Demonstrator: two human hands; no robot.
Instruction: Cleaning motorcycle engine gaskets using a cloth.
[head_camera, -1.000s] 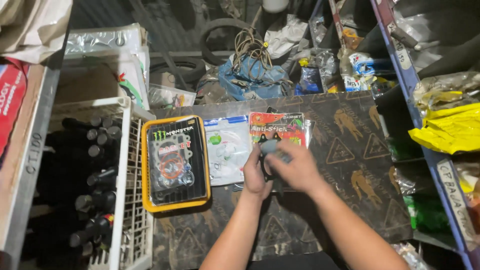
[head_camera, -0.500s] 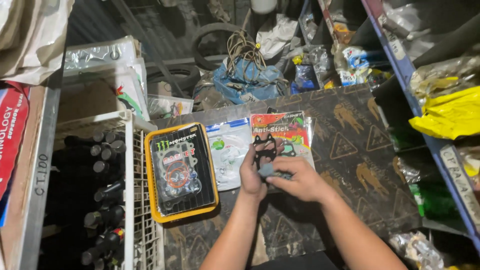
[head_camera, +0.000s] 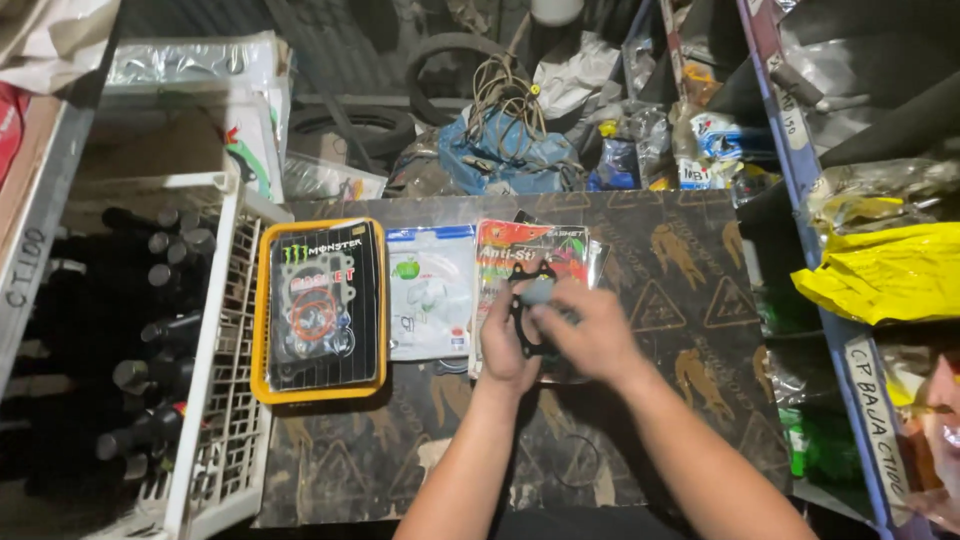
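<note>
Both my hands meet over the middle of a dark printed board (head_camera: 680, 300). My left hand (head_camera: 505, 345) and my right hand (head_camera: 585, 330) grip a thin black gasket (head_camera: 527, 290) together, holding it above a red gasket packet (head_camera: 515, 250). To the left lie a white and green packet (head_camera: 430, 290) and a black packet with a yellow border (head_camera: 320, 310), side by side. The lower part of the gasket is hidden by my fingers.
A white plastic crate (head_camera: 215, 400) full of dark tubular parts stands at the left. Blue bags, cables and a tyre (head_camera: 500, 150) pile up behind the board. A blue shelf upright (head_camera: 800, 170) with a yellow bag (head_camera: 885, 270) is at the right.
The view has shifted a little. My hands stay together over the red packet, with the black gasket lifted slightly clear between the fingers.
</note>
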